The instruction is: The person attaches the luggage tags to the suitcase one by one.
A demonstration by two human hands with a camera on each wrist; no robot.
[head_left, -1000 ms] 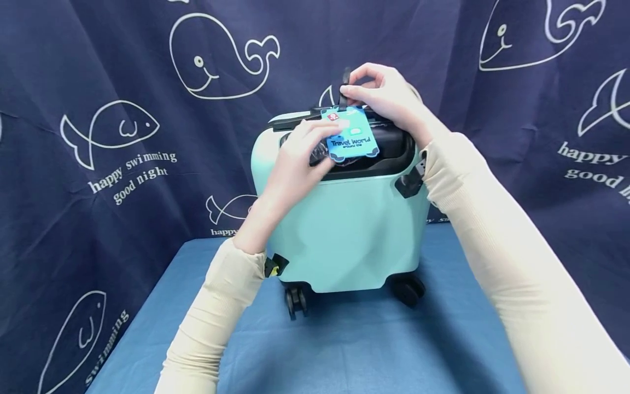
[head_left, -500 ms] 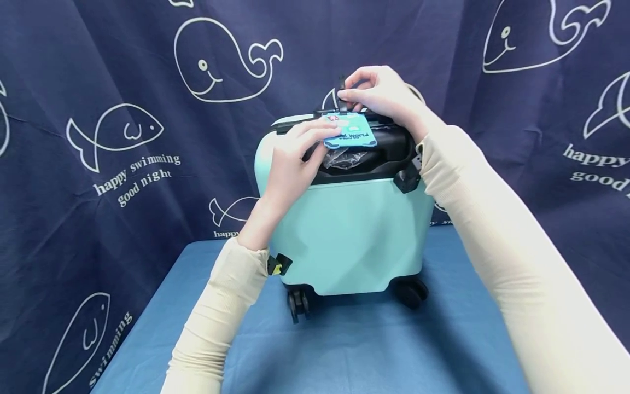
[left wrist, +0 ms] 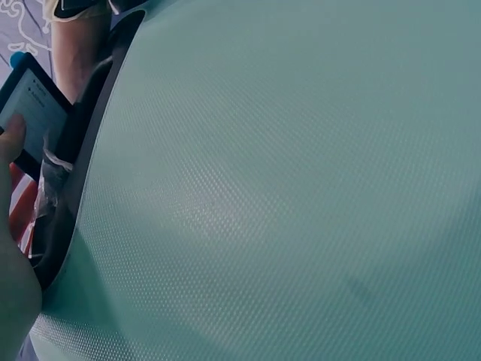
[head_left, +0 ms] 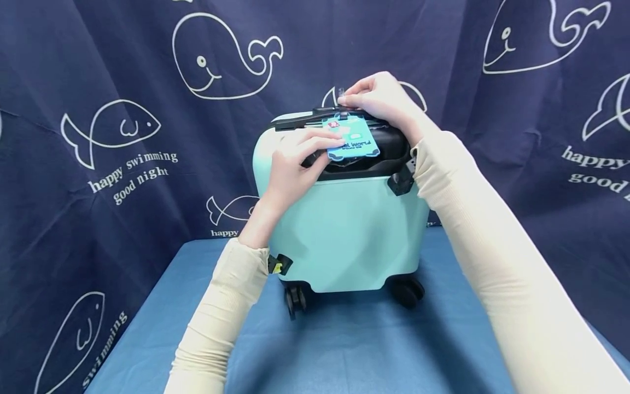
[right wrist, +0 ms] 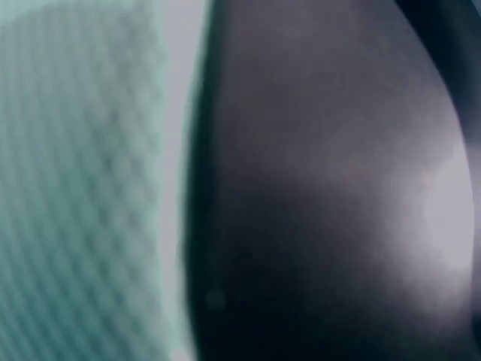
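Note:
A mint-green suitcase stands upright on its black wheels. At its black top handle hangs a blue luggage tag printed with lettering. My left hand pinches the tag's left edge, fingers on its front and thumb beneath. My right hand, just above the tag, pinches the tag's dark strap between thumb and fingertips near the top of the case. In the left wrist view the back of the tag shows, a fingertip of the left hand on it. The right wrist view holds only the blurred case and its dark trim.
A blue cloth covers the table under the suitcase. Behind it hangs a navy curtain with white whale and fish drawings. Crumpled clear plastic sits in the handle recess.
My right hand has come down a little with the strap, closer to the case top. The tag tipped up flatter, then back down, while the left hand kept hold of its edge.

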